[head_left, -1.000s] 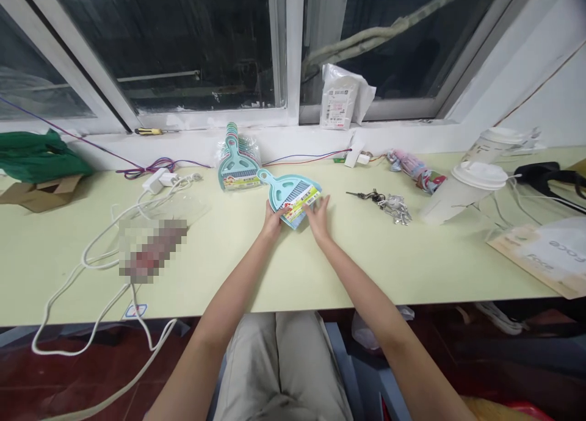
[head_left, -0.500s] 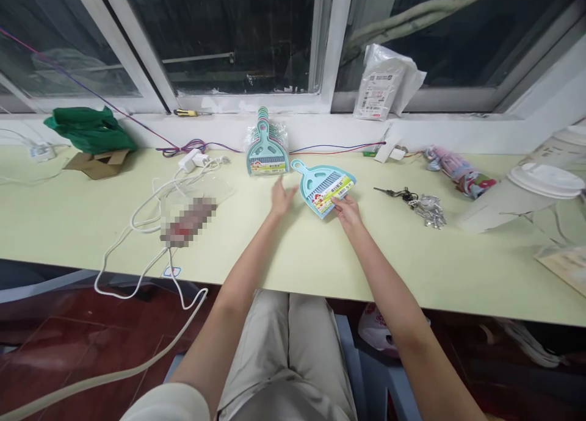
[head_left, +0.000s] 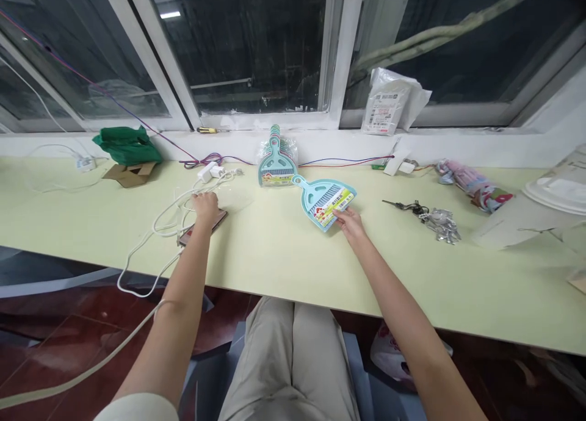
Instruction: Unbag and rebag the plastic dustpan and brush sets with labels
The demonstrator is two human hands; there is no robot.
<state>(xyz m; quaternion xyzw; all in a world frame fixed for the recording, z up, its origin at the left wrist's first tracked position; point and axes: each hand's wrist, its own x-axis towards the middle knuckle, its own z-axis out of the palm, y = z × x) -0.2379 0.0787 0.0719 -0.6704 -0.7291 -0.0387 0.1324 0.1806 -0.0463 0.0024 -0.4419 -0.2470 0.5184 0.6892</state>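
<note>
My right hand (head_left: 350,223) is closed on the lower edge of a light blue dustpan-and-brush set (head_left: 325,202) with a printed label. The set rests tilted on the table, its handle pointing to the back left. Behind it, a stack of similar dustpan sets (head_left: 277,163) in clear wrapping leans upright against the wall. On the left, my left hand (head_left: 205,206) is over white cables and beside a phone (head_left: 220,218); its fingers curl down, and what they grip is hidden. Thin clear plastic (head_left: 235,196) lies just right of it.
Keys (head_left: 442,224) and a folded umbrella (head_left: 473,186) lie to the right, near a large white cup (head_left: 517,216). A green cloth bag (head_left: 127,145) sits on a small cardboard box (head_left: 130,174) at the back left. White chargers (head_left: 211,171) stand near the wall.
My left hand has moved left, from near the dustpan sets to the cables and phone. The right hand keeps its hold on the dustpan set. The view has shifted slightly.
</note>
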